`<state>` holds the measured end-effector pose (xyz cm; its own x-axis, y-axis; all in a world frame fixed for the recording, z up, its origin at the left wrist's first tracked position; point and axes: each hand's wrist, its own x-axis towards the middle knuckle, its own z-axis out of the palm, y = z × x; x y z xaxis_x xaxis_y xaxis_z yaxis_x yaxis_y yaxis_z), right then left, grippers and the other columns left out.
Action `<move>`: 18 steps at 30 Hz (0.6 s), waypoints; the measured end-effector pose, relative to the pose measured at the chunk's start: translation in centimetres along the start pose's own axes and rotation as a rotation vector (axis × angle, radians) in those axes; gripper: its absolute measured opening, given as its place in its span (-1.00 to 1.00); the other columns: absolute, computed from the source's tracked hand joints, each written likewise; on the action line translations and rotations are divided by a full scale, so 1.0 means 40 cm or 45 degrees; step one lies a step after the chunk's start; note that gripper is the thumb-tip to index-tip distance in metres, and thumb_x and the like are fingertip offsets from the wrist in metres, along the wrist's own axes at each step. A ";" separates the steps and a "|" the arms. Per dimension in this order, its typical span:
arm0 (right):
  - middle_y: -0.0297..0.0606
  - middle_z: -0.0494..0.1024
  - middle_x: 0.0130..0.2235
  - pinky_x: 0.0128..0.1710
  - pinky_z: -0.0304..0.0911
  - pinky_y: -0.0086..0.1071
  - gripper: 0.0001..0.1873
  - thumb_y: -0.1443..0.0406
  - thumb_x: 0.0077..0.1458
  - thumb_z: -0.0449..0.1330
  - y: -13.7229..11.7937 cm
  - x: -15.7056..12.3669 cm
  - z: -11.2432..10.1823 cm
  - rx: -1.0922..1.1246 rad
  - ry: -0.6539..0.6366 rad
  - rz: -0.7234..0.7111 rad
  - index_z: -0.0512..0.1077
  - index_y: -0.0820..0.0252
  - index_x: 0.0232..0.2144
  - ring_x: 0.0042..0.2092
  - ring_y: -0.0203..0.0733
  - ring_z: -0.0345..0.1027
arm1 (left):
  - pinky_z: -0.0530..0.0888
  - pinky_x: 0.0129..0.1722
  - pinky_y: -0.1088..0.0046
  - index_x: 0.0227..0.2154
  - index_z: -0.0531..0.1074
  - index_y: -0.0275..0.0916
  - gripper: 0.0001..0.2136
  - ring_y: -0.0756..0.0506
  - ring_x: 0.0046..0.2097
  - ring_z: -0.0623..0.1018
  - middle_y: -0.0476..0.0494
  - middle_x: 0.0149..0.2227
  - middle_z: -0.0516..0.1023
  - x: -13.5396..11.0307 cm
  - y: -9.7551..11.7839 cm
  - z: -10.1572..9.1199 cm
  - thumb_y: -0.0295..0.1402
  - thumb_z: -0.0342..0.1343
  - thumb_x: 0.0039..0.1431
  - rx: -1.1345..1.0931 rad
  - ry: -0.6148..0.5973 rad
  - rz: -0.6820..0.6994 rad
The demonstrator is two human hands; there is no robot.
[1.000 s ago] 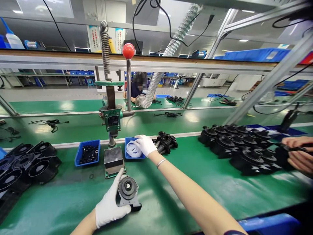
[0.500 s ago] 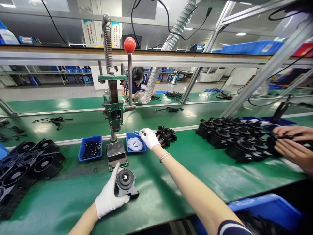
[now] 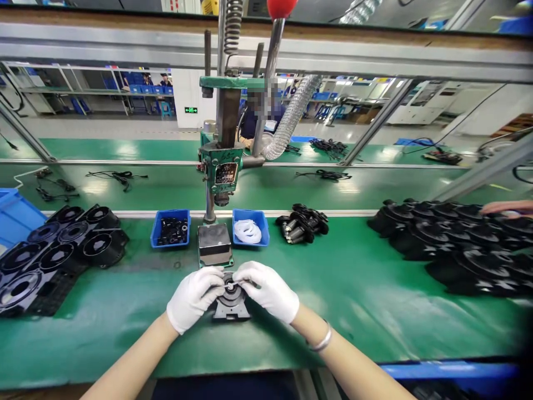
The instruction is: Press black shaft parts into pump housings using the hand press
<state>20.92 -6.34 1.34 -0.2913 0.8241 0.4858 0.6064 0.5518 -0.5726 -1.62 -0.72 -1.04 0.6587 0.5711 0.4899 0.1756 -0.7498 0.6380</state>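
Note:
A black round housing (image 3: pixel 231 312) with a flat foot stands on the green bench in front of me. Over its centre, the fingers of my left hand (image 3: pixel 195 295) and my right hand (image 3: pixel 268 290), both in white gloves, are pinched together from either side. A thin white ring (image 3: pixel 230 285) shows between the fingertips at the middle of the housing; the fingers partly cover it. More white rings (image 3: pixel 249 231) lie in a small blue bin (image 3: pixel 252 245) behind my right hand.
Behind the housing stands a hand press with a metal block (image 3: pixel 214 242) and a green head (image 3: pixel 225 169). A blue bin (image 3: pixel 170 246) of small black parts sits left of it. Black housings (image 3: pixel 58 255) fill the left side, others (image 3: pixel 453 239) the right. Black parts (image 3: pixel 303 223) lie in a pile.
My right hand has moved from the bin of white rings to the housing. My left hand has let go of the housing's side and now pinches at its centre. The view has turned downward.

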 end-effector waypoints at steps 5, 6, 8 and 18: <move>-0.15 0.48 -0.17 -0.13 0.36 -0.19 -0.64 0.24 0.07 0.29 -0.035 -0.032 -0.006 -0.116 -0.035 0.083 0.36 0.19 -0.08 -0.15 -0.04 0.38 | 0.56 -0.06 0.41 -0.24 0.48 -0.16 -0.85 -0.09 -0.07 0.61 -0.15 -0.08 0.61 -0.026 -0.001 0.004 -0.28 0.04 0.33 0.072 0.064 -0.089; -0.10 0.46 -0.14 -0.12 0.34 -0.14 -0.47 0.17 -0.02 0.37 -0.045 -0.045 -0.003 -0.166 -0.040 0.081 0.33 0.21 -0.04 -0.13 0.01 0.36 | 0.56 -0.05 0.40 -0.23 0.48 -0.16 -0.85 -0.09 -0.06 0.61 -0.15 -0.06 0.61 -0.035 0.000 0.007 -0.28 0.03 0.34 0.070 0.073 -0.118; -0.05 0.44 -0.12 -0.14 0.31 -0.10 -0.31 0.08 -0.10 0.44 -0.058 -0.071 0.010 -0.262 -0.034 0.041 0.29 0.24 -0.01 -0.14 0.06 0.33 | 0.55 0.00 0.39 -0.20 0.47 -0.16 -0.85 -0.10 -0.02 0.61 -0.15 -0.02 0.60 -0.053 0.004 0.015 -0.29 0.01 0.35 0.048 0.083 -0.184; -0.15 0.40 -0.23 -0.20 0.24 -0.17 -0.76 0.10 0.24 0.22 -0.079 -0.143 0.065 -0.407 0.229 -0.052 0.40 0.15 -0.28 -0.19 -0.03 0.28 | 0.38 0.20 0.25 -0.21 0.51 -0.16 -0.86 -0.19 0.23 0.41 -0.20 0.31 0.25 -0.086 0.034 -0.039 -0.27 0.08 0.29 -0.140 -0.223 -0.228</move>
<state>18.72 -12.46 -1.35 -0.2025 0.7513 0.6282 0.8059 0.4923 -0.3290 -4.81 -3.18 -0.94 0.7425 0.6175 0.2597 0.2263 -0.5961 0.7704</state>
